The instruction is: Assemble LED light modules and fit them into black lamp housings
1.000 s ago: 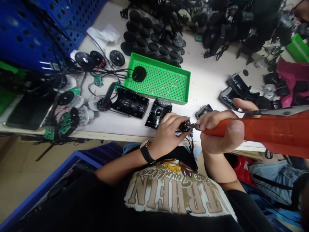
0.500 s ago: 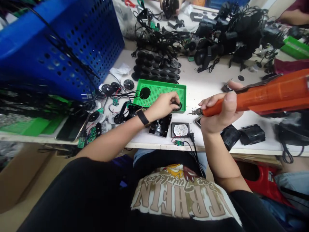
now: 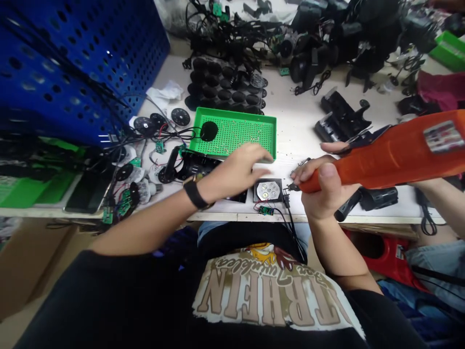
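My right hand [image 3: 323, 186] is wrapped round an orange electric screwdriver [image 3: 385, 155], its tip pointing left just above the table's near edge. A square black lamp part with silver reflectors [image 3: 268, 190] lies right below that tip, with a small green circuit board [image 3: 268, 211] and a black cable beside it. My left hand [image 3: 238, 169] hovers over the table between the green screw tray [image 3: 234, 133] and the lamp part. Its fingers are smeared by motion and point right. A black housing piece [image 3: 198, 165] lies under my left wrist.
A big blue perforated crate [image 3: 72, 63] fills the left. Black discs, circuit boards and wires lie by it. A black moulded tray [image 3: 225, 89] and a heap of black parts and cables cover the back. Black housings [image 3: 341, 118] lie at right, a red stool below.
My left hand has drawn back from the green tray's right corner towards the lamp part. The screwdriver tip has dropped closer to the lamp part. The view has shifted a little.
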Demonstrator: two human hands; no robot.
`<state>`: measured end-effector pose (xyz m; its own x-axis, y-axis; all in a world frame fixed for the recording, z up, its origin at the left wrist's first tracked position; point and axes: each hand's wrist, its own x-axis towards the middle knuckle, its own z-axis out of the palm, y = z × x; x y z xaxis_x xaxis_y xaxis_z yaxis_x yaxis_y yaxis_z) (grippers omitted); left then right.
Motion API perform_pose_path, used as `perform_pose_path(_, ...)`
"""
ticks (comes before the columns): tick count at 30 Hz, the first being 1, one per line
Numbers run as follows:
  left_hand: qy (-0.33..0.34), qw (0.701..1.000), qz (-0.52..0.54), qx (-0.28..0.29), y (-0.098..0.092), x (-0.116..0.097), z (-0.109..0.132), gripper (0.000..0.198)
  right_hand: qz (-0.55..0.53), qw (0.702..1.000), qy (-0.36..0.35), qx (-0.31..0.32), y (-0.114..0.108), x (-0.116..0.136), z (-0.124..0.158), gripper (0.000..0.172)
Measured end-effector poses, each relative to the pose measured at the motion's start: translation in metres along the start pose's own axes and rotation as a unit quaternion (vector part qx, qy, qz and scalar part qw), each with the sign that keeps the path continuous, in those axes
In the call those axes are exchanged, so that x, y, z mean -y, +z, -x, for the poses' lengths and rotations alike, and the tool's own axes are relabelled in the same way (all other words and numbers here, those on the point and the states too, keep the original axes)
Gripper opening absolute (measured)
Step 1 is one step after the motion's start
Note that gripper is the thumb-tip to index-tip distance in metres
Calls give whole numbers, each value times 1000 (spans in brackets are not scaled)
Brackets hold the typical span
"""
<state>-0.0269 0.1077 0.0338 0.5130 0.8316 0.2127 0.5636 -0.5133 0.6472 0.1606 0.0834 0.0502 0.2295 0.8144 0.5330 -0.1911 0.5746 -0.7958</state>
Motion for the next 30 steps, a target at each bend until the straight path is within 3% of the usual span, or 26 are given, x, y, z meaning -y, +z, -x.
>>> perform_pose_path(3, 12, 999, 29, 26, 21, -17, 35, 41, 15, 1000, -6, -10, -3, -7, -1, 30)
perform_pose_path(8, -20, 998, 54, -35, 53, -13, 59, 45, 45, 999, 21, -16, -8, -7, 0, 23)
perform_pose_path(14, -66, 993, 91, -29, 51, -12, 58, 45, 74, 996, 42, -35, -14, -7, 1, 26)
perform_pose_path(30, -101, 986, 124, -40, 53, -14, 60, 43, 91, 994, 49, -21, -23, -25, 5, 37)
